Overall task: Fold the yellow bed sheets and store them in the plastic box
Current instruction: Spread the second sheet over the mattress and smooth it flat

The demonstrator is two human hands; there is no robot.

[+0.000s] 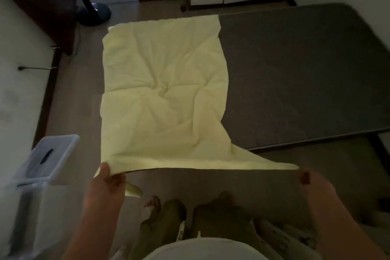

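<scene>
Two hands are holding the near edge of the yellow bed sheet [164, 91] and are stretching it tight between them. The left hand [109, 177] is pinching the near left corner, with the thumb lying on top of the cloth and a small tail of cloth hanging under the fingers. The right hand [310, 179] is gripping the near right corner, which is pulled out into a thin point; the room is dim, so its fingers are probably curled around the cloth, but this is not clearly visible. The rest of the sheet is lying wrinkled on the left part of the dark bed [306, 74]. The plastic box [31, 192] is standing on the floor at the left, near the left hand, with its lid [52, 156] lying tilted on top.
</scene>
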